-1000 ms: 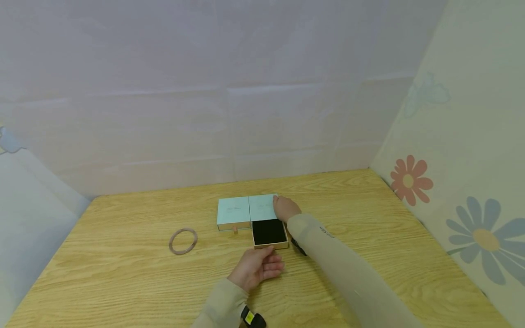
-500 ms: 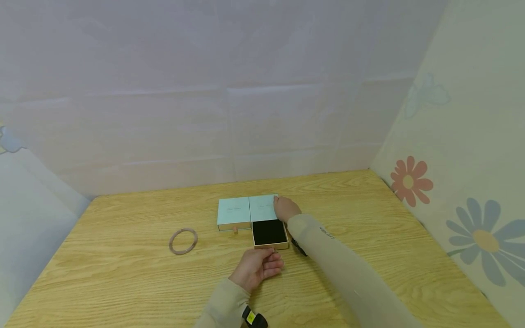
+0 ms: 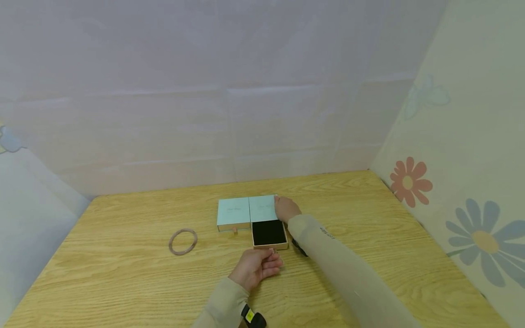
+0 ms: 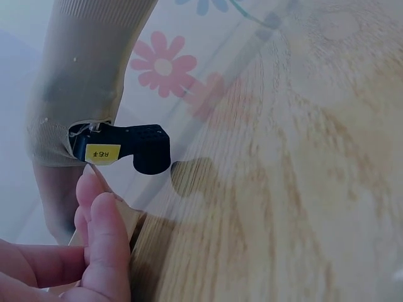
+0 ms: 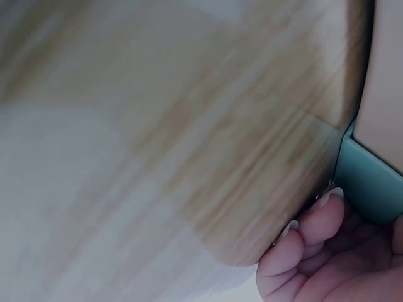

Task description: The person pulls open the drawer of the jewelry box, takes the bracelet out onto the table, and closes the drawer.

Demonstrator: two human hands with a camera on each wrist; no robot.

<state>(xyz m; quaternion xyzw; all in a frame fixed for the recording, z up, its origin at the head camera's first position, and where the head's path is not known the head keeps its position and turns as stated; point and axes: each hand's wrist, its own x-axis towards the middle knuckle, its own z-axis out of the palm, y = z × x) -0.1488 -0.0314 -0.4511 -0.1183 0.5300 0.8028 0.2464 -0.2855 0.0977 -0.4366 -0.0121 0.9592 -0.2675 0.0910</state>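
On the table lies a light-blue drawer-style gift box (image 3: 262, 208) with its drawer (image 3: 269, 233) pulled out toward me, black-lined and with pinkish-tan walls. My left hand (image 3: 256, 269) is at the drawer's front, thumb and forefinger pinching its small pull tab (image 3: 272, 250). In the left wrist view, the thumb meets the curled fingers (image 4: 107, 242). My right hand (image 3: 287, 208) grips the box's far right side. Its curled fingers (image 5: 324, 220) lie along the teal side (image 5: 371, 182) in the right wrist view.
A matching light-blue box (image 3: 234, 212), shut, stands directly left of the opened one, its tab (image 3: 235, 230) facing me. Farther left lies a pale purplish bangle (image 3: 171, 241). The wood-grain table (image 3: 123, 282) meets a plain back wall (image 3: 172, 114) and a flower-printed right wall (image 3: 459, 150).
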